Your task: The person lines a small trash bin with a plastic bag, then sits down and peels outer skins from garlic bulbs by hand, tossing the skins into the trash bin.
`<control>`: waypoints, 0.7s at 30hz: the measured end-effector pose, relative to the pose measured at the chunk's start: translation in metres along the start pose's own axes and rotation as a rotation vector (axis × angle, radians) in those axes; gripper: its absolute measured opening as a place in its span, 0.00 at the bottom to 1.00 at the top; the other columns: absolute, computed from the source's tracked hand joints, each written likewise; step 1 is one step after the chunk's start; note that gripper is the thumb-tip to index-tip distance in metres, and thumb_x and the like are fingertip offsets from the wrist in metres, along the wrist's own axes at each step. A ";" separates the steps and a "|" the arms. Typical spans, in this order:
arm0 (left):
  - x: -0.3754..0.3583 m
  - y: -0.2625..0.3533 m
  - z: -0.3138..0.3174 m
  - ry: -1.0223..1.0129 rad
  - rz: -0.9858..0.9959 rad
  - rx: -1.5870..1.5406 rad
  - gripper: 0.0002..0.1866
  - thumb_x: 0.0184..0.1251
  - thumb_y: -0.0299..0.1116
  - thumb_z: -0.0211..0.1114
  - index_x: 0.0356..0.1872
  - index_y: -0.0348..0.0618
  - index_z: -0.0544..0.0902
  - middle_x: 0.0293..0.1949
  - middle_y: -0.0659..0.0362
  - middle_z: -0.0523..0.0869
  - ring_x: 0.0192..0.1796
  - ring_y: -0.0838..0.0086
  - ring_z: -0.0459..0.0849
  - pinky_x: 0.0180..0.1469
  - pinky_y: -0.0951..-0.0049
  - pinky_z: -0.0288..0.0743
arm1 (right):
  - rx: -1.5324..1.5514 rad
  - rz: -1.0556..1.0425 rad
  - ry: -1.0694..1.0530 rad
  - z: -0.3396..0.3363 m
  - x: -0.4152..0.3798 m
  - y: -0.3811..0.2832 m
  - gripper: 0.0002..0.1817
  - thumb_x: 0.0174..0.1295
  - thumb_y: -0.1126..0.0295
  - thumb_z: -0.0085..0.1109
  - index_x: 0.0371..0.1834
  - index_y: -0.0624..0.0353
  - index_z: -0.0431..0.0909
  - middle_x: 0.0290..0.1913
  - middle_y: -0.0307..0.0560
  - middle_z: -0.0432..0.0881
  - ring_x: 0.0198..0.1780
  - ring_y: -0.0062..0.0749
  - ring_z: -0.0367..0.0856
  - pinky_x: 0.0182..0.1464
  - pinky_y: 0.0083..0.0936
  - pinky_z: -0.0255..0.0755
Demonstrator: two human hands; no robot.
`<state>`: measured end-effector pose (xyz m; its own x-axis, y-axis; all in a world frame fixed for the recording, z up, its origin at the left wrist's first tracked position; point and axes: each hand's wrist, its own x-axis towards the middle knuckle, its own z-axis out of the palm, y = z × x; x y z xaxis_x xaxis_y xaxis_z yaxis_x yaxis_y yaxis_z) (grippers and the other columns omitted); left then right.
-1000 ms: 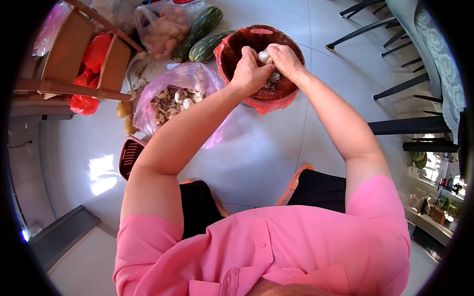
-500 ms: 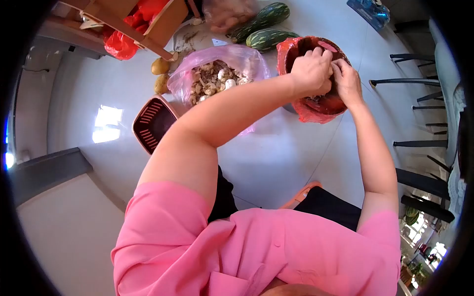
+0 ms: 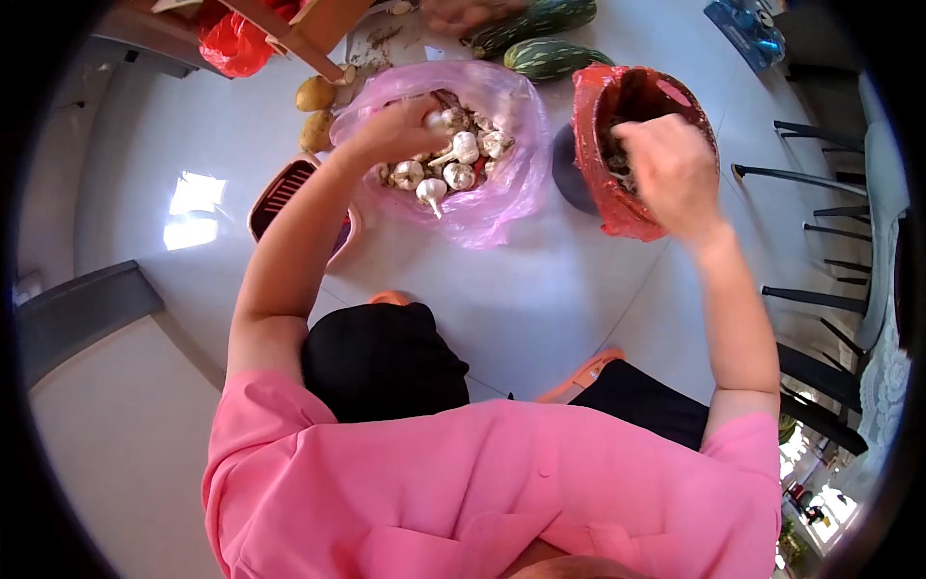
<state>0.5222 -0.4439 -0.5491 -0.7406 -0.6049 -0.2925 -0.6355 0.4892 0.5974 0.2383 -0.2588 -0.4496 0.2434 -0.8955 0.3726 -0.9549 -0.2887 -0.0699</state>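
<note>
My left hand [image 3: 403, 129] reaches over the open pink plastic bag [image 3: 511, 207]. Its fingers dip among the garlic bulbs [image 3: 465, 148] and are mostly hidden, so its grip cannot be made out. Over the near side of a bin lined with a red bag [image 3: 608, 183] is my right hand [image 3: 675, 169]. Motion blurs its bent fingers, and nothing clear shows in them. Pale scraps [image 3: 622, 164] lie inside the bin.
A pink basket [image 3: 275, 198] stands left of the garlic bag, below two yellowish potatoes [image 3: 314, 94]. Two striped green squashes [image 3: 550, 60] lie beyond. Black chair legs [image 3: 810, 280] stick out at the right. A wooden rack [image 3: 304, 43] stands at the upper left.
My left hand has left the bin and moved left to the garlic bag. My right hand stays over the bin, a little lower. The whole view has shifted slightly.
</note>
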 end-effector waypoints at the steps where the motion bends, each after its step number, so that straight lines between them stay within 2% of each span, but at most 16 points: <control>1: -0.010 -0.005 0.008 0.009 -0.113 0.108 0.21 0.52 0.43 0.63 0.43 0.40 0.77 0.35 0.47 0.83 0.41 0.54 0.81 0.44 0.58 0.72 | 0.112 -0.049 -0.032 0.009 0.008 -0.023 0.07 0.56 0.74 0.51 0.34 0.55 0.80 0.33 0.42 0.81 0.37 0.37 0.78 0.38 0.33 0.71; 3: -0.008 -0.041 0.034 0.034 -0.137 0.142 0.22 0.52 0.44 0.63 0.44 0.40 0.77 0.35 0.46 0.83 0.42 0.54 0.81 0.45 0.58 0.72 | 0.298 -0.128 -0.143 0.060 0.011 -0.056 0.09 0.59 0.71 0.48 0.35 0.56 0.80 0.35 0.41 0.81 0.40 0.36 0.79 0.42 0.32 0.75; 4: -0.008 -0.054 0.043 0.059 -0.149 0.194 0.22 0.52 0.44 0.62 0.45 0.40 0.77 0.36 0.46 0.83 0.44 0.54 0.81 0.47 0.58 0.73 | 0.437 -0.093 -0.209 0.093 0.011 -0.071 0.09 0.60 0.71 0.48 0.36 0.57 0.79 0.38 0.42 0.81 0.43 0.37 0.79 0.44 0.33 0.75; 5: -0.008 -0.052 0.041 0.005 -0.172 0.288 0.22 0.53 0.44 0.63 0.46 0.42 0.78 0.45 0.47 0.81 0.54 0.56 0.77 0.49 0.57 0.73 | 0.511 -0.057 -0.278 0.117 0.012 -0.084 0.09 0.60 0.70 0.48 0.37 0.57 0.79 0.41 0.43 0.80 0.46 0.39 0.78 0.47 0.33 0.75; 6: -0.008 -0.049 0.041 0.008 -0.172 0.283 0.22 0.53 0.44 0.63 0.46 0.42 0.78 0.45 0.47 0.81 0.54 0.56 0.77 0.49 0.57 0.73 | 0.516 0.007 -0.328 0.140 0.014 -0.093 0.09 0.60 0.71 0.48 0.38 0.58 0.78 0.43 0.45 0.80 0.48 0.40 0.78 0.48 0.35 0.75; 8: -0.009 -0.046 0.045 0.093 -0.223 0.431 0.22 0.56 0.44 0.62 0.49 0.41 0.79 0.55 0.50 0.76 0.64 0.56 0.67 0.58 0.58 0.68 | 0.516 0.068 -0.383 0.171 0.015 -0.097 0.09 0.59 0.72 0.47 0.38 0.59 0.78 0.44 0.46 0.80 0.49 0.42 0.78 0.49 0.36 0.74; 10: -0.006 -0.051 0.051 0.108 -0.217 0.498 0.22 0.57 0.44 0.62 0.49 0.42 0.79 0.55 0.51 0.74 0.63 0.57 0.66 0.59 0.58 0.67 | 0.305 0.238 -0.616 0.181 0.011 -0.102 0.09 0.57 0.75 0.46 0.37 0.61 0.77 0.43 0.51 0.80 0.51 0.45 0.77 0.51 0.38 0.73; 11: -0.004 -0.052 0.056 0.128 -0.204 0.573 0.21 0.58 0.43 0.62 0.49 0.42 0.79 0.56 0.53 0.73 0.63 0.58 0.66 0.60 0.58 0.65 | 0.307 0.267 -0.730 0.180 0.005 -0.098 0.10 0.56 0.77 0.45 0.37 0.64 0.76 0.44 0.58 0.80 0.50 0.50 0.78 0.52 0.41 0.73; 12: -0.002 -0.048 0.058 0.121 -0.201 0.562 0.21 0.58 0.43 0.62 0.49 0.42 0.79 0.56 0.53 0.73 0.63 0.58 0.66 0.60 0.58 0.65 | 0.304 0.272 -0.742 0.181 -0.001 -0.093 0.10 0.56 0.77 0.45 0.37 0.64 0.76 0.44 0.58 0.80 0.50 0.50 0.78 0.52 0.41 0.73; 14: 0.002 -0.031 0.059 0.041 -0.063 0.646 0.20 0.62 0.42 0.59 0.52 0.42 0.76 0.56 0.53 0.73 0.61 0.60 0.68 0.64 0.60 0.63 | 0.210 0.380 -0.994 0.185 -0.012 -0.084 0.09 0.56 0.76 0.46 0.37 0.65 0.76 0.45 0.63 0.80 0.49 0.53 0.79 0.51 0.44 0.73; 15: 0.004 -0.017 0.063 -0.076 -0.011 0.603 0.18 0.66 0.39 0.55 0.54 0.43 0.74 0.56 0.55 0.73 0.61 0.62 0.68 0.65 0.60 0.63 | 0.204 0.379 -1.000 0.186 -0.014 -0.081 0.09 0.56 0.76 0.46 0.37 0.65 0.76 0.45 0.63 0.80 0.49 0.53 0.79 0.51 0.44 0.73; 16: 0.006 -0.018 0.081 -0.090 0.163 0.552 0.18 0.69 0.39 0.51 0.56 0.45 0.73 0.56 0.55 0.73 0.60 0.63 0.69 0.65 0.61 0.63 | 0.224 0.521 -0.926 0.188 -0.015 -0.078 0.10 0.57 0.73 0.48 0.40 0.65 0.75 0.45 0.65 0.80 0.49 0.55 0.79 0.50 0.45 0.72; 17: 0.008 -0.015 0.099 -0.137 0.240 0.586 0.17 0.68 0.38 0.52 0.55 0.46 0.74 0.55 0.55 0.73 0.60 0.64 0.69 0.64 0.61 0.63 | 0.245 0.660 -0.849 0.191 -0.016 -0.076 0.13 0.59 0.70 0.50 0.43 0.66 0.73 0.45 0.67 0.79 0.49 0.56 0.79 0.50 0.47 0.72; 18: 0.008 -0.013 0.111 -0.184 0.314 0.620 0.16 0.67 0.37 0.53 0.54 0.47 0.75 0.55 0.55 0.73 0.60 0.64 0.69 0.64 0.61 0.64 | 0.244 0.657 -0.855 0.196 -0.017 -0.075 0.13 0.59 0.70 0.50 0.43 0.66 0.73 0.45 0.67 0.79 0.49 0.56 0.79 0.50 0.47 0.72; 20: -0.001 -0.021 0.126 -0.130 0.360 0.576 0.16 0.64 0.36 0.54 0.52 0.48 0.75 0.54 0.56 0.73 0.60 0.64 0.69 0.62 0.61 0.65 | 0.365 0.802 -0.586 0.209 -0.019 -0.072 0.24 0.58 0.60 0.58 0.50 0.65 0.67 0.44 0.68 0.79 0.49 0.58 0.78 0.51 0.47 0.71; 21: -0.005 -0.021 0.127 -0.075 0.410 0.539 0.15 0.62 0.35 0.56 0.51 0.49 0.76 0.53 0.57 0.73 0.60 0.65 0.69 0.61 0.61 0.66 | 0.399 0.870 -0.656 0.214 -0.014 -0.072 0.34 0.54 0.54 0.63 0.58 0.61 0.63 0.47 0.64 0.80 0.51 0.56 0.78 0.53 0.42 0.71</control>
<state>0.5119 -0.3713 -0.6549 -0.9455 -0.2683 -0.1845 -0.3060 0.9260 0.2211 0.3400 -0.2977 -0.6478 -0.3155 -0.8140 -0.4877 -0.7498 0.5288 -0.3976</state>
